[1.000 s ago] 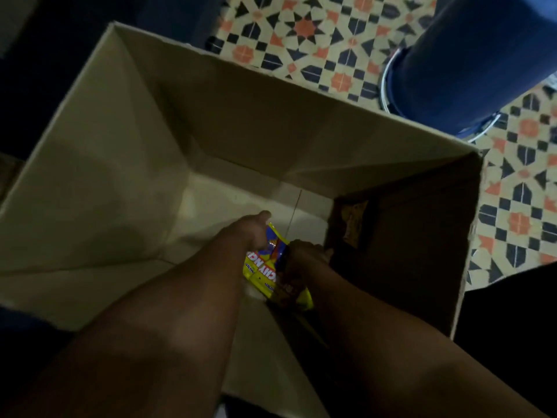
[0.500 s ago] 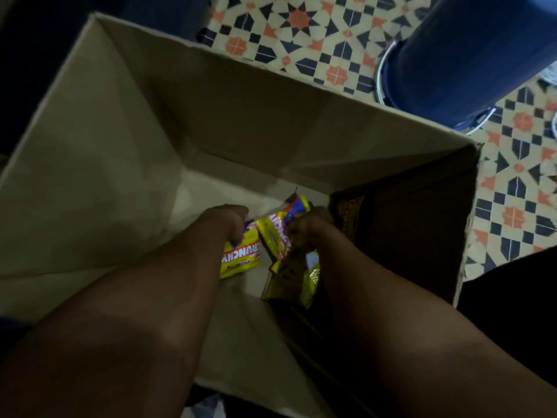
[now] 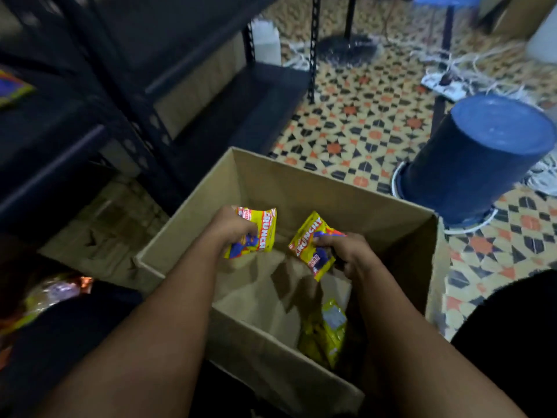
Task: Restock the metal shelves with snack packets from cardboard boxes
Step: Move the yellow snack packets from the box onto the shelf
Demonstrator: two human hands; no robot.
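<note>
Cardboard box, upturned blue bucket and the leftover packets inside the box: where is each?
Cardboard box (image 3: 316, 188): head view, far inner wall.
Upturned blue bucket (image 3: 470, 173): head view, its side.
Leftover yellow packets (image 3: 327, 336): head view, top of the pile.

1. The yellow packet (image 3: 256, 233) gripped in my left hand (image 3: 230, 227) reads "CRUNCH" beside my fingers.
2. The yellow packet (image 3: 312, 245) pinched in my right hand (image 3: 346, 251) reads "CRUNCHY" just past my fingertips.
</note>
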